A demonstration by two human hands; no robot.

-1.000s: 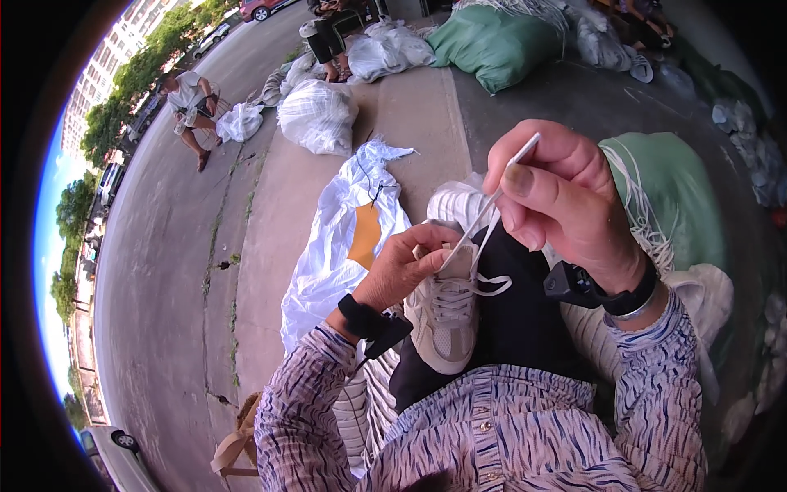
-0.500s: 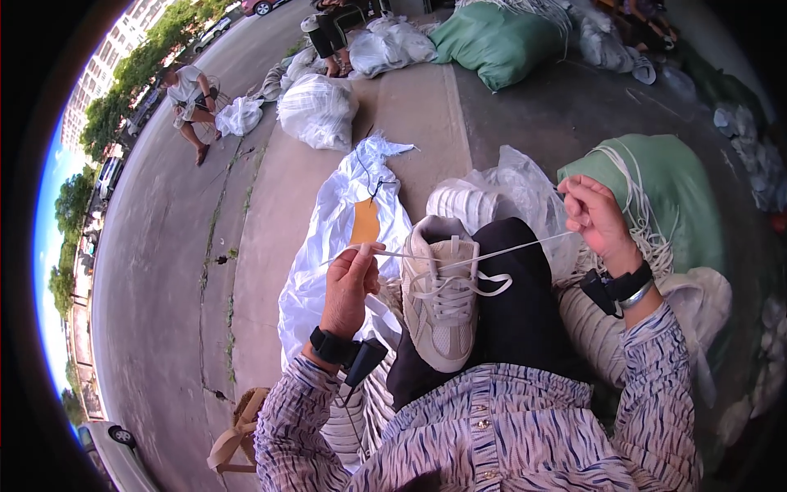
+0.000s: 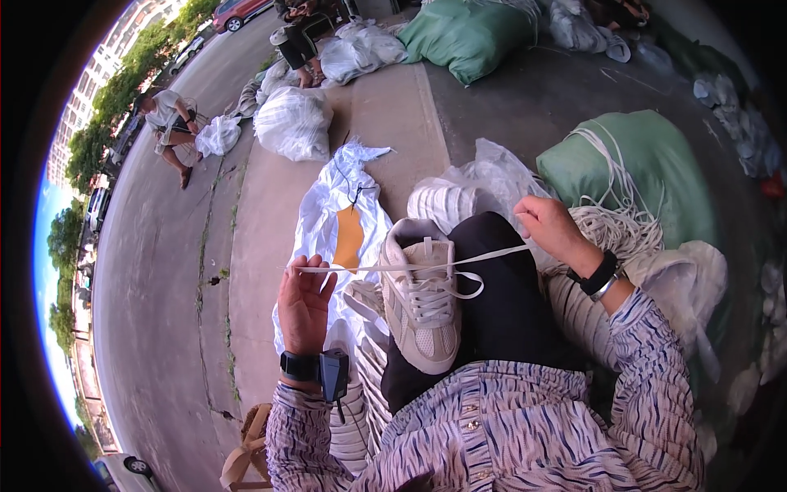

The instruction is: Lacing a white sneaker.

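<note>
A beige and white sneaker (image 3: pixel 424 340) rests on my dark-trousered lap, its toe toward me and its opening facing away. Loose white shoelace (image 3: pixel 369 268) runs from its eyelets out to both sides, and a small loop hangs at the right of the tongue. My left hand (image 3: pixel 305 307), palm partly turned up, pinches one lace end at its fingertips. On the other side my right hand (image 3: pixel 559 235) has its fingers closed on the other end, which is pulled nearly straight.
A white plastic sheet (image 3: pixel 316 209) with an orange-yellow piece (image 3: pixel 348 239) lies ahead left. Tangled white laces (image 3: pixel 615 234) lie against a green sack (image 3: pixel 648 164) on the right. White ribbed bundles (image 3: pixel 443 205) sit beyond my knees. Other people (image 3: pixel 170 123) sit farther off among bags.
My left hand has shifted left and rolled palm upward, its fingers loosening around the lace. My right hand has come lower and inward. The view has shifted slightly; the sneaker stays on my lap.
</note>
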